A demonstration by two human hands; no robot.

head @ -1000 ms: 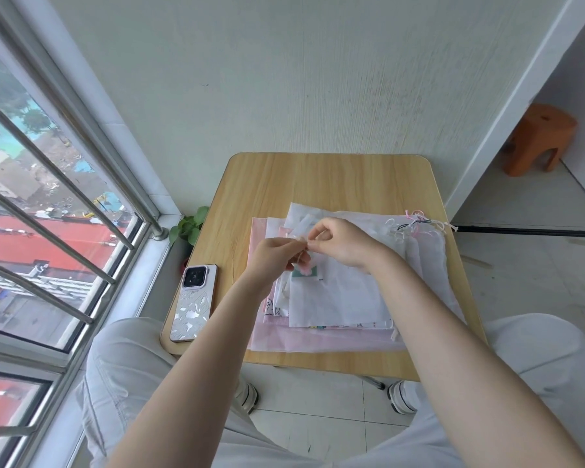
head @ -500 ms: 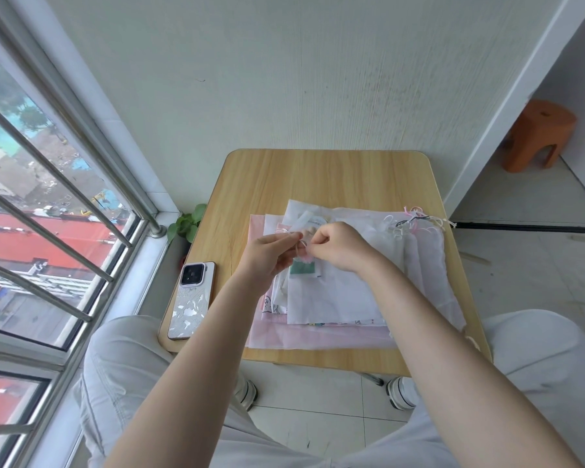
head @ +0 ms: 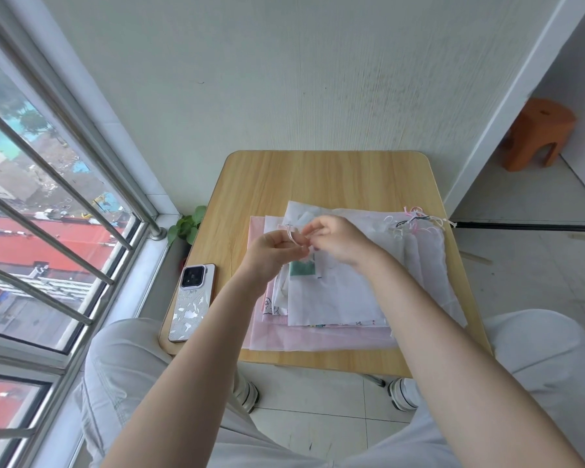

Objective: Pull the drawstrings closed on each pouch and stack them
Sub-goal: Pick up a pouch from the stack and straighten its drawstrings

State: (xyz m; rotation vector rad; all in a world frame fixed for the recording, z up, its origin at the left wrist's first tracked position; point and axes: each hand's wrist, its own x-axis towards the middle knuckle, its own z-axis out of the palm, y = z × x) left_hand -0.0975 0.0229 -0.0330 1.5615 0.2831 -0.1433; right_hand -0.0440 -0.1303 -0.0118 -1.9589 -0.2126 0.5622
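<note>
Nearest to me, my two forearms are reaching in over my knees toward the small wooden table [head: 318, 177]. At their ends, my left hand [head: 274, 246] is curling its fingers and pinching a thin white drawstring [head: 293, 236], whose loop is showing above the knuckles, while my right hand [head: 338, 239] is pinching in close beside it — on the cord or on the pouch mouth, I cannot tell which. The two hands are almost touching over the left part of the pile.

I am judging that the way to do this well is to be holding the mouth steady with one hand and drawing the cord straight out along the channel with the other — evenly, so the thin fabric is gathering rather than snagging.

Under the hands, the pouches [head: 335, 298] are lying flat in an overlapping heap on the table's middle, long axis running left to right; the finished ones are pointing their mouths right, where a tangle of cord ends [head: 416, 221] is bunching near the right edge.

A phone [head: 191, 304] is lying at the near-left corner.
</note>
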